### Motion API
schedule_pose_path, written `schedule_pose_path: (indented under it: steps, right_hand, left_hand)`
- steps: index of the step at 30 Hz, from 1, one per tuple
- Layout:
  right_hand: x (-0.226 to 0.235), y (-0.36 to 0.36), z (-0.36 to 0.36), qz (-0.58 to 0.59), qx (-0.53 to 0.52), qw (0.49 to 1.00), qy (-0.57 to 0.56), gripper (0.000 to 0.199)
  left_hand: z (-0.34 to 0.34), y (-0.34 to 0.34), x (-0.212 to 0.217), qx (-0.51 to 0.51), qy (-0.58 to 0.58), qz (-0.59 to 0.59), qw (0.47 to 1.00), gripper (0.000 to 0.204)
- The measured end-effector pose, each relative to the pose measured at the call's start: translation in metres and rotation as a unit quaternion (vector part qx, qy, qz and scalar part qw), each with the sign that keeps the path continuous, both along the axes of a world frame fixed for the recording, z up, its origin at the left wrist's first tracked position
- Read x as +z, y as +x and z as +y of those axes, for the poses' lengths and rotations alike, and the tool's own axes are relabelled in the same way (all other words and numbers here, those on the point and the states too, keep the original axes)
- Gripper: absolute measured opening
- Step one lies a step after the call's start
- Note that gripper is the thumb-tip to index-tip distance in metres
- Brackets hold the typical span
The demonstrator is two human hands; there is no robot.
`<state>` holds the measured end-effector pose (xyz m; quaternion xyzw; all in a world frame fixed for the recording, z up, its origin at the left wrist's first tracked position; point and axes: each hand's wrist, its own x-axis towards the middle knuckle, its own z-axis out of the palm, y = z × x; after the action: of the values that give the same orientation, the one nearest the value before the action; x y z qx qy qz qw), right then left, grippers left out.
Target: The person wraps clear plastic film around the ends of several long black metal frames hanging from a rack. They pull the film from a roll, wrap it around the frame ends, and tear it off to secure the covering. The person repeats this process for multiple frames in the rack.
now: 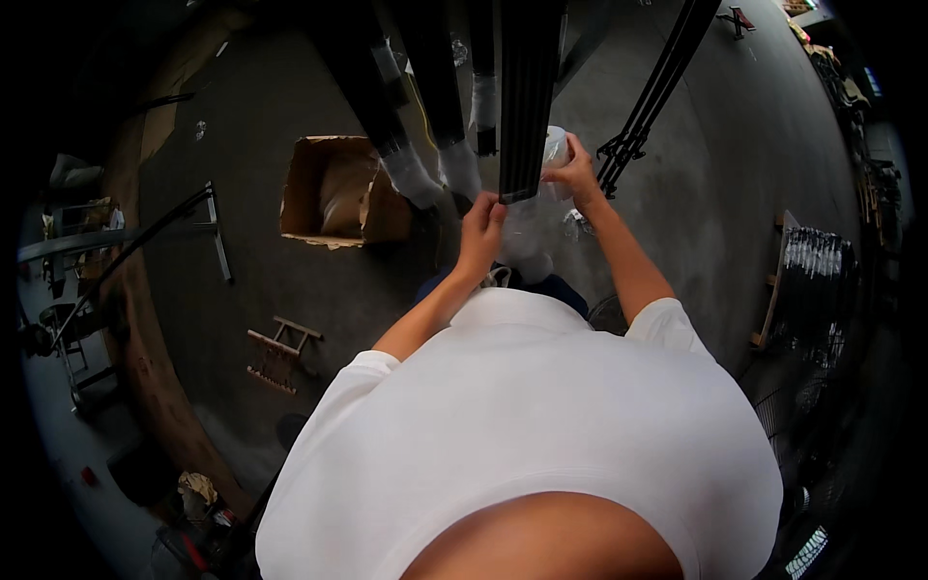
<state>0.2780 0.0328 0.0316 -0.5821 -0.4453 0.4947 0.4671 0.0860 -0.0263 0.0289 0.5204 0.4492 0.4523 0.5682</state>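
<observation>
A bundle of long black bars [528, 97] runs toward me, its near end between my two hands. Thin clear film [522, 224] hangs around that near end. My left hand [478, 237] is closed at the bundle's left edge, thumb and fingers pressed against it. On the other side my right hand [577, 176] grips a roll of clear stretch film [556, 147], close against the bundle. Further left, more black bars have ends wrapped in whitish film [410, 176]; a second wrapped end [459, 166] lies beside my left hand.
An open cardboard box [387, 215] stands left of the bars. A small wooden stool [275, 360] is nearer on the left. Thin black bars [643, 121] slant at the right. A stack of dark, film-wrapped pieces [817, 280] sits at the far right.
</observation>
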Motion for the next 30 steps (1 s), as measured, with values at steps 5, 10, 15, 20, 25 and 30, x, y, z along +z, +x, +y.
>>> schedule_pose_path:
  steps: [5,10,15,20,25,30]
  right_hand:
    - [-0.043,-0.062,0.038,0.249,0.194,0.938,-0.143,0.070]
    - [-0.059,-0.098,0.046,0.233,0.368,0.900,-0.031,0.077]
    - [-0.034,-0.102,0.042,0.197,0.437,0.878,0.021,0.077]
    - [-0.048,-0.092,0.023,0.254,0.326,0.906,-0.092,0.073]
    - [-0.041,-0.098,0.025,0.362,0.263,0.856,-0.258,0.065]
    - [0.006,-0.092,-0.015,0.388,0.062,0.912,-0.120,0.038]
  left_hand:
    - [-0.004,-0.025,-0.012,0.037,-0.093,-0.059,0.993,0.022]
    - [-0.015,-0.049,-0.012,0.038,-0.082,0.052,0.995,0.038]
    - [-0.001,-0.067,0.031,-0.087,0.030,0.408,0.908,0.048]
    - [0.023,-0.083,0.054,-0.083,-0.020,0.516,0.852,0.060]
    - [0.036,-0.083,0.023,-0.046,-0.029,0.062,0.997,0.097]
    - [0.039,-0.078,0.003,-0.032,-0.064,-0.014,0.997,0.098]
